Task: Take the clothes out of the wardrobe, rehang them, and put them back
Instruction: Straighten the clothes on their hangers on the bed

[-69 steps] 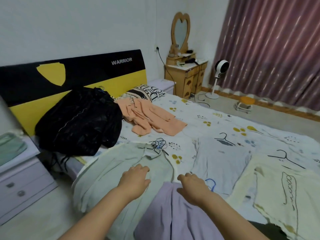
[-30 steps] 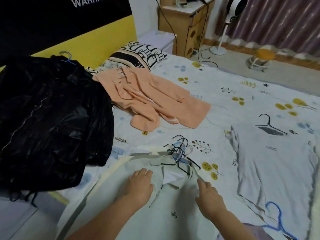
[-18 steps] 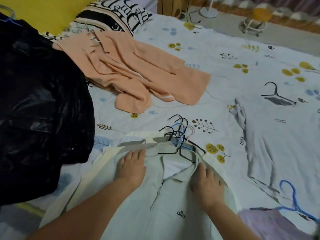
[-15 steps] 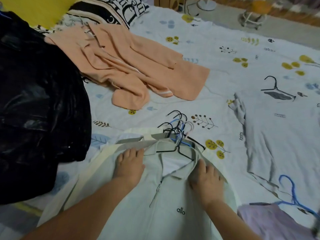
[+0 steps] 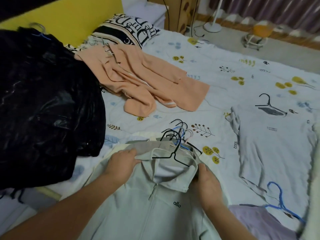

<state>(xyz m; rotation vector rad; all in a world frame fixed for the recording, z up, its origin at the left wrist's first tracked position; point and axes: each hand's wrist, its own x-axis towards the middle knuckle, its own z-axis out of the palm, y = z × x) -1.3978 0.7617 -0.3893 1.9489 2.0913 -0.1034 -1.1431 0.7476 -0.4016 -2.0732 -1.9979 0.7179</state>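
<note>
The left hand [image 5: 121, 163] pinches the left collar of the pale grey-green zip jacket [image 5: 155, 205] lying on the floral bedsheet [image 5: 216, 70]; its thin black wire hanger [image 5: 173, 153] sits in the neck; the right hand [image 5: 206, 181] curls round the right collar. Best keep both collar sides level, so the hanger stays centred in the shoulders.

The jacket [image 5: 155, 210] carries a small black "allo" on its chest. The grey tee [image 5: 275, 144] shows "trees" running sideways along its edge. The pillow [image 5: 126, 32] bears big black lettering, upside down and unreadable.
</note>
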